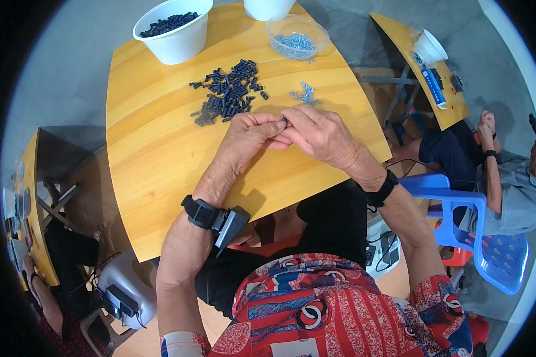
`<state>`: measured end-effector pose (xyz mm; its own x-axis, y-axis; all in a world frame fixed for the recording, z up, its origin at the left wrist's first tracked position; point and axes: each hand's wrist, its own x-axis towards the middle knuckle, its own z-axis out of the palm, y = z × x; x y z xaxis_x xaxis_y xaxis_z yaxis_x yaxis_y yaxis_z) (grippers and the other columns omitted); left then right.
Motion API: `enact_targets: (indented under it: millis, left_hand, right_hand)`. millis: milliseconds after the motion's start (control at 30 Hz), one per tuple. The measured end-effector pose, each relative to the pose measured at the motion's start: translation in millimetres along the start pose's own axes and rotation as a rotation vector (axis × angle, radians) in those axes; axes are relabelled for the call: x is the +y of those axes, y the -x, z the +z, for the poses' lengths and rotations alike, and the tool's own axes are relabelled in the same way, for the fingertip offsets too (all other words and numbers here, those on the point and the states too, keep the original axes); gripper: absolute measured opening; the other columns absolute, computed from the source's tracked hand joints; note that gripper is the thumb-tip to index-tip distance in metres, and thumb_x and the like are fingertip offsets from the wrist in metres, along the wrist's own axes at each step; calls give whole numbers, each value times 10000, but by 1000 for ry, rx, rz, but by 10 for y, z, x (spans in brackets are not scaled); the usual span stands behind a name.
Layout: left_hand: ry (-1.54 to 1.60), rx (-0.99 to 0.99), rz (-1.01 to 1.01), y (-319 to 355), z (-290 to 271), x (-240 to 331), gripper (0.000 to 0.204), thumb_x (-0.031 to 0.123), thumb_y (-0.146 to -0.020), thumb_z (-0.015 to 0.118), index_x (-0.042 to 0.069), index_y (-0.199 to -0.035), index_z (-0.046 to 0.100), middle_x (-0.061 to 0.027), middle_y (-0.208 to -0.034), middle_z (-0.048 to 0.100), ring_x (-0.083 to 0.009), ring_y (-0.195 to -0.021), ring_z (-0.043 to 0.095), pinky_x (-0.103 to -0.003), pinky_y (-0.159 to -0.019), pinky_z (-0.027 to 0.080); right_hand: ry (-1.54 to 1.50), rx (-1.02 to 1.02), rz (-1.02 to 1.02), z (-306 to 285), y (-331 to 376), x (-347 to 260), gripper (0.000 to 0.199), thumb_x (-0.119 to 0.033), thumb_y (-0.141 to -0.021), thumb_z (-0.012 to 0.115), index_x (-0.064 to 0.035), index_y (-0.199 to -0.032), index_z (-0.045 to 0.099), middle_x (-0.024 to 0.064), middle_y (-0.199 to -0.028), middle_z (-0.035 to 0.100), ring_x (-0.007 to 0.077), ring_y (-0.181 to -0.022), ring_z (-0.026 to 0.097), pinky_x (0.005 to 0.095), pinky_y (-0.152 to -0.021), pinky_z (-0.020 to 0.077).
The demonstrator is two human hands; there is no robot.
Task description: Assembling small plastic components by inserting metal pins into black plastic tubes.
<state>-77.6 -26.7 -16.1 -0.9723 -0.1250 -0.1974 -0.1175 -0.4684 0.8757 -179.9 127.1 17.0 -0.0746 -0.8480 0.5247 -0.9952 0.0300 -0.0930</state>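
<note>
head view looks down on a yellow wooden tabletop (155, 149) standing on a grey floor, with another wooden tabletop (408, 41) far to the right and a blue plastic chair (488, 238) on the near right, where another person sits.

at the middle of the tabletop the left hand (250, 135) and the right hand (318, 134) meet, fingertips touching. each grip is pinched tight on a small dark piece (284, 121) held between the two hands, just above the wood. just beyond the hands lies a loose pile of small dark blue parts (229, 92), and to its right a little cluster of small metal bits (305, 94). at the far edge stands a white bowl (178, 41) with more dark parts, and to its right a clear plastic bowl (280, 30) with metal bits.

both wrists wear black bands.

the held piece is mostly covered by the fingers and too small to make out its shape. a second white container at the far edge is cut off by the frame.
</note>
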Motion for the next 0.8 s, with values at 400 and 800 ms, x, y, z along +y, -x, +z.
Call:
enact_targets:
  millis: [400, 800]
  left_hand:
    - [-68, 57, 23, 8, 92, -5, 160, 84, -903, 556, -36, -921, 660, -129, -843, 683, -174, -722, 670, -256, -639, 560]
    - [-137, 38, -20, 72, 87, -7, 149, 12, -873, 524, -51, -866, 659, -105, -778, 670, -141, -648, 643, -234, -584, 532]
  right_hand:
    - [49, -99, -45, -65, -68, 87, 223, -157, -743, 707, -45, -832, 536, 90, -724, 547, 265, -638, 603, 348, -559, 502]
    - [211, -206, -205, -38, -74, -39, 218, -223, -732, 653, -59, -678, 519, 69, -648, 469, 186, -532, 555, 308, -443, 467]
